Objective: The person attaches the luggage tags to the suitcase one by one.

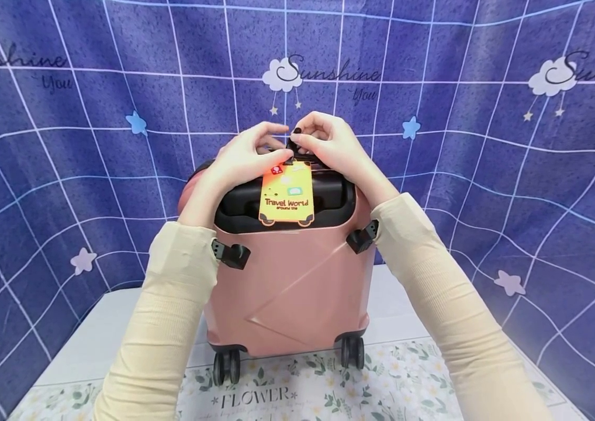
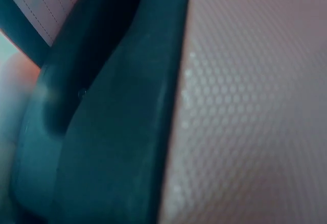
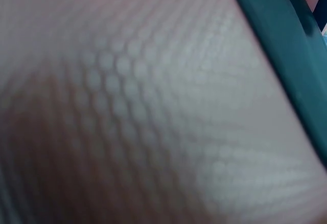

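Note:
A pink suitcase (image 1: 297, 280) stands upright on its black wheels in the head view. A yellow luggage tag (image 1: 287, 202) reading "Travel World" hangs in front of its black top handle (image 1: 329, 192). My right hand (image 1: 335, 142) pinches the tag's black strap (image 1: 293, 142) between thumb and fingers. Lower on that strap, near the tag's top, my left hand (image 1: 247, 153) holds it with the thumb in front. The strap's fastening is partly hidden by the fingers. In the left wrist view, the tag's lined back (image 2: 48, 7) shows beside the black trim (image 2: 117, 112).
A blue gridded curtain (image 1: 213, 99) hangs close behind and along both sides. Under the suitcase lies a white floral cloth (image 1: 381, 386). The right wrist view is mostly filled by the blurred, textured pink shell (image 3: 153, 106).

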Action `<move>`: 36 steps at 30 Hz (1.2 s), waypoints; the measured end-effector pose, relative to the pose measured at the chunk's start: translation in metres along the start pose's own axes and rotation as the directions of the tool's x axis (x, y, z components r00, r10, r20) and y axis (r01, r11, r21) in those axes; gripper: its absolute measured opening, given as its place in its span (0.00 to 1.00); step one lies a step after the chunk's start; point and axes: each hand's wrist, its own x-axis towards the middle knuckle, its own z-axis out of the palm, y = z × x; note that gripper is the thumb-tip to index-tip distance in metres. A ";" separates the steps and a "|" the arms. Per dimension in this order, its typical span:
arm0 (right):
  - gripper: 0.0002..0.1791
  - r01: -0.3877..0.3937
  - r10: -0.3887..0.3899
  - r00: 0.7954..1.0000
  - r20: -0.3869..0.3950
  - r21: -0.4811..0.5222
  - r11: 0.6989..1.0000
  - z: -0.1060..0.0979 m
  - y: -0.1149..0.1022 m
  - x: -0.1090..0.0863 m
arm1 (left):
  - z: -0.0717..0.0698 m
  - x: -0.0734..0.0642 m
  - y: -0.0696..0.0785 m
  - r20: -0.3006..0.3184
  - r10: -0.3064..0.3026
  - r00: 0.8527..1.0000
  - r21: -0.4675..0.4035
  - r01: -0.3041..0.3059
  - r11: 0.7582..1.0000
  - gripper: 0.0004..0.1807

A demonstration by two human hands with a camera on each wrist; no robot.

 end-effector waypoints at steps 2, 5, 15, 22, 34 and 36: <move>0.06 0.007 -0.007 1.000 -0.002 0.009 1.000 0.000 0.000 0.000 | 0.000 0.000 0.000 -0.003 0.016 1.000 -0.002 -0.016 1.000 0.28; 0.07 0.010 -0.010 1.000 -0.008 0.018 1.000 -0.001 0.000 0.001 | 0.000 0.001 0.000 -0.010 0.028 1.000 0.001 -0.028 1.000 0.25; 0.06 0.004 -0.003 1.000 -0.028 0.000 1.000 0.000 0.002 0.002 | 0.001 0.003 -0.002 -0.038 0.017 0.999 -0.007 -0.017 1.000 0.22; 0.05 0.006 -0.007 1.000 -0.004 -0.058 0.998 0.002 0.004 0.003 | 0.001 0.002 -0.001 -0.030 -0.019 0.999 0.001 0.019 1.000 0.21; 0.06 0.007 -0.006 1.000 0.005 -0.056 0.998 0.002 -0.001 0.000 | 0.001 0.002 0.000 -0.039 -0.013 0.999 0.040 0.015 0.999 0.23; 0.07 0.004 -0.004 1.000 0.004 -0.055 0.998 0.001 -0.001 0.000 | 0.001 0.001 0.000 -0.044 -0.012 0.999 0.042 0.014 0.999 0.24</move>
